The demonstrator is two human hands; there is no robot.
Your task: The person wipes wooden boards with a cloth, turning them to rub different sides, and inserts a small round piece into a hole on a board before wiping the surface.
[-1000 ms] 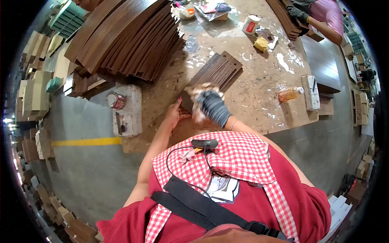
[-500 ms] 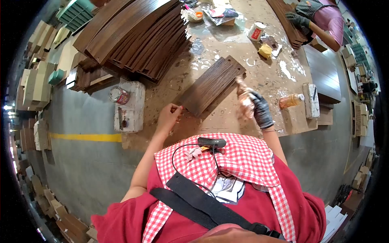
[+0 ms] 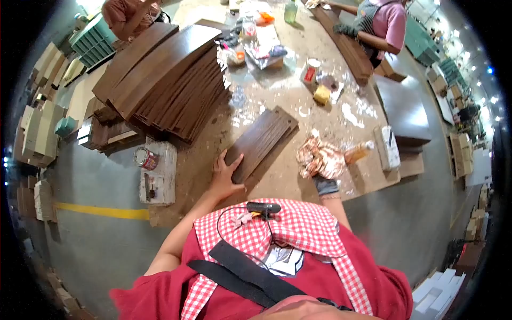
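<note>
A short stack of dark brown boards [image 3: 260,143] lies slanted on the work table, with holes near its far end. My bare left hand [image 3: 225,176] rests at the near left end of the boards, thumb and fingers spread around the corner. To the right, my gloved right hand [image 3: 325,185] is partly hidden under a crumpled, stained cloth [image 3: 321,157], and its fingers are covered by it. Just beyond the cloth, a bottle of amber liquid [image 3: 359,152] leans or lies to the right.
A tall pile of brown slats [image 3: 165,80] fills the left. Cans [image 3: 145,158] [image 3: 310,70], a yellow sponge [image 3: 322,95] and a white-stained block [image 3: 386,148] stand around. Co-workers [image 3: 381,26] [image 3: 130,18] are at the far right and far left.
My right hand has moved off the boards to the right with the cloth. My left hand has spread over the boards' near end. The view has shifted, showing more of the far table.
</note>
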